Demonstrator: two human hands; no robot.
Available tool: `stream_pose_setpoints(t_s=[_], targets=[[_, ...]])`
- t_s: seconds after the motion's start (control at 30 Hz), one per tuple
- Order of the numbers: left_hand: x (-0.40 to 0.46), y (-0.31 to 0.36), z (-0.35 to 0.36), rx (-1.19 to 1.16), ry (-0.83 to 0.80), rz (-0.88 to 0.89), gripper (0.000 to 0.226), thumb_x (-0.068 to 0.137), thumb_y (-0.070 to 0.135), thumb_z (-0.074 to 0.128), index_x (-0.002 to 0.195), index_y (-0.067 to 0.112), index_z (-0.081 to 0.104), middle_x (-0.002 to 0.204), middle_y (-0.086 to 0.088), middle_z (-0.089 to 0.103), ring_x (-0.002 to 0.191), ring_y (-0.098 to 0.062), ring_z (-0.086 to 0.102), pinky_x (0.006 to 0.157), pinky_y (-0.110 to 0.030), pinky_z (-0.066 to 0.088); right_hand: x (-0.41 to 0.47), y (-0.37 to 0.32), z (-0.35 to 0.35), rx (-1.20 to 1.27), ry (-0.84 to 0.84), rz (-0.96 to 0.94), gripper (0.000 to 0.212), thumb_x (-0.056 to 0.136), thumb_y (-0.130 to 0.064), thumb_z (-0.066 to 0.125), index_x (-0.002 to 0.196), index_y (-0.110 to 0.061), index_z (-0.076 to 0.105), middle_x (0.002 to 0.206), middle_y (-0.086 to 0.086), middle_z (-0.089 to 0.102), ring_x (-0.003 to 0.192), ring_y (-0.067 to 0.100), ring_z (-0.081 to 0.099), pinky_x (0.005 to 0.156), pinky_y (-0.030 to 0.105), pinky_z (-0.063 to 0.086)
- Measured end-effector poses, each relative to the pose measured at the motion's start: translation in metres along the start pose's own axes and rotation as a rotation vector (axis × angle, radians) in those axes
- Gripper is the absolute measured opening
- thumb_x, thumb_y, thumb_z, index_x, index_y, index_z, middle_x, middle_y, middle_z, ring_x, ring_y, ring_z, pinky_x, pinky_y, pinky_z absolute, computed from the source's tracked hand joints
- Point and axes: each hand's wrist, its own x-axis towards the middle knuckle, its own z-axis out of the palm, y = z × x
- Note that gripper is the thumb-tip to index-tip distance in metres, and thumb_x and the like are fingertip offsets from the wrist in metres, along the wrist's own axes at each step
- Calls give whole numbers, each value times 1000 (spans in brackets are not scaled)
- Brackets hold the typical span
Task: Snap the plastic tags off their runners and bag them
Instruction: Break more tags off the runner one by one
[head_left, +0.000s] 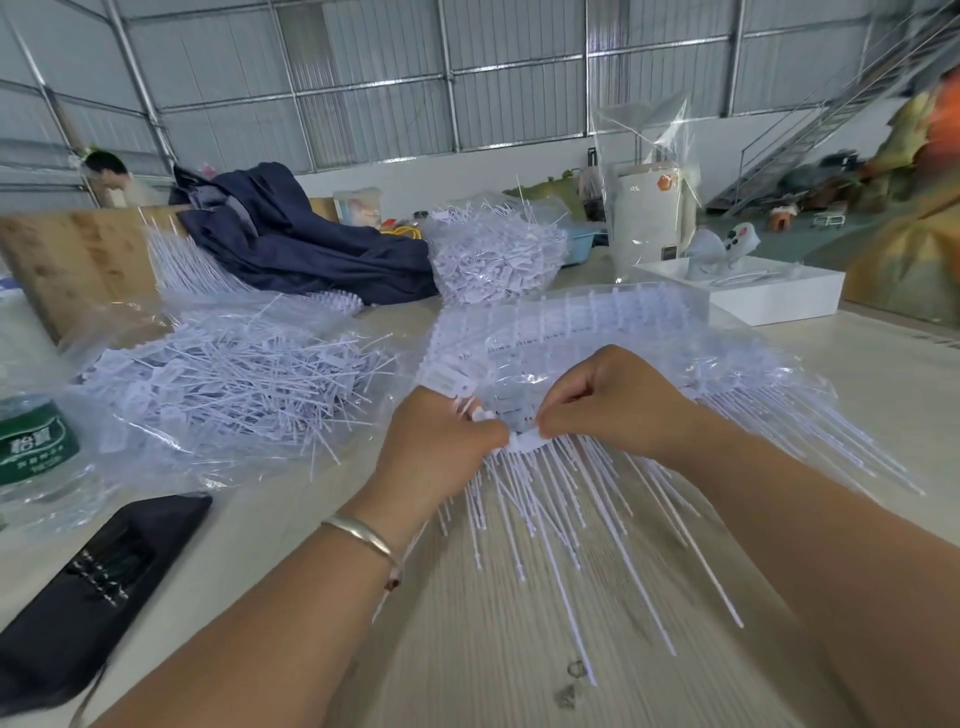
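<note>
A fan of white plastic tags on their runner (566, 499) lies on the pale table in front of me, long tails pointing toward me. My left hand (436, 441) grips a bunch of tag heads at the runner's left end. My right hand (613, 400) pinches a white tag head (524, 441) right beside the left hand's thumb. More racks of tags on runners (571, 317) lie behind my hands, partly under clear film. A clear bag holding loose snapped tags (234, 379) lies open at the left. A second filled bag of tags (493, 254) stands behind.
A green-labelled water bottle (31, 447) stands at the left edge, a black pouch (88, 587) near the front left. A dark blue jacket (291, 234) lies at the back, a white box (769, 291) at the back right. A person (111, 176) sits far left.
</note>
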Motion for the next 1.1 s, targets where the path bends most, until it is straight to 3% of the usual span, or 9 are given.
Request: stream_pose_setpoints(t_s=[0.1, 0.23, 0.3, 0.37, 0.53, 0.63, 0.8, 0.93, 1.1], targets=[[1, -10, -5, 289, 51, 12, 7, 80, 18, 64, 77, 20, 58, 63, 3, 60, 55, -15, 56, 49, -22, 37, 0, -2, -5, 49, 36, -33, 14, 71, -13, 73, 57, -14, 74, 58, 17, 50, 49, 16, 36, 46, 16, 34], [9, -16, -19, -221, -41, -250, 31, 76, 15, 79, 54, 19, 58, 39, 13, 45, 33, -4, 38, 37, -15, 28, 4, 0, -7, 97, 125, -98, 18, 79, -22, 76, 73, -5, 72, 60, 4, 57, 53, 3, 46, 55, 11, 37], [9, -12, -16, -404, -121, -325, 20, 77, 14, 80, 63, 19, 66, 41, 13, 41, 33, -3, 30, 35, -14, 24, 7, 6, -4, -24, 162, -127, 29, 85, -34, 72, 78, -6, 65, 64, -11, 55, 60, -2, 50, 63, 13, 35], [9, -8, -11, -571, -171, -400, 18, 83, 12, 74, 73, 16, 60, 48, 10, 36, 37, -4, 27, 34, -15, 21, 8, 10, -1, -141, 172, -145, 33, 88, -42, 65, 78, -11, 58, 67, -10, 51, 63, 1, 47, 64, 18, 35], [8, -1, -7, -996, -337, -661, 42, 94, 51, 51, 69, 18, 45, 52, 6, 28, 33, -3, 21, 29, -14, 12, 7, 12, 3, -229, 153, -174, 38, 91, -52, 54, 69, -21, 48, 60, -8, 42, 57, 5, 39, 58, 22, 31], [5, 0, -5, -909, -370, -582, 42, 84, 58, 59, 68, 21, 48, 55, 7, 26, 37, -4, 18, 32, -15, 11, 6, 13, 7, -326, 114, -177, 38, 92, -54, 51, 68, -26, 44, 59, -6, 43, 56, 7, 40, 58, 26, 30], [3, -1, -6, -704, -307, -414, 20, 68, 26, 81, 67, 20, 62, 54, 9, 28, 40, -5, 21, 32, -16, 16, 6, 16, 5, -232, 118, -172, 36, 85, -55, 61, 85, -19, 60, 66, -8, 53, 59, 4, 45, 60, 27, 38], [5, -2, -11, -819, -253, -423, 21, 67, 20, 77, 70, 17, 57, 53, 9, 28, 37, -4, 21, 31, -14, 16, 6, 15, -4, -19, 121, -143, 38, 81, -46, 71, 81, -8, 63, 59, -4, 48, 56, 10, 43, 63, 27, 36], [0, 3, -10, -1153, -431, -415, 31, 73, 19, 73, 67, 22, 42, 52, 10, 23, 33, -2, 20, 28, -13, 17, 1, 2, -7, 290, 27, -151, 39, 71, -47, 76, 74, -11, 65, 68, 11, 49, 64, 17, 43, 65, 23, 37]])
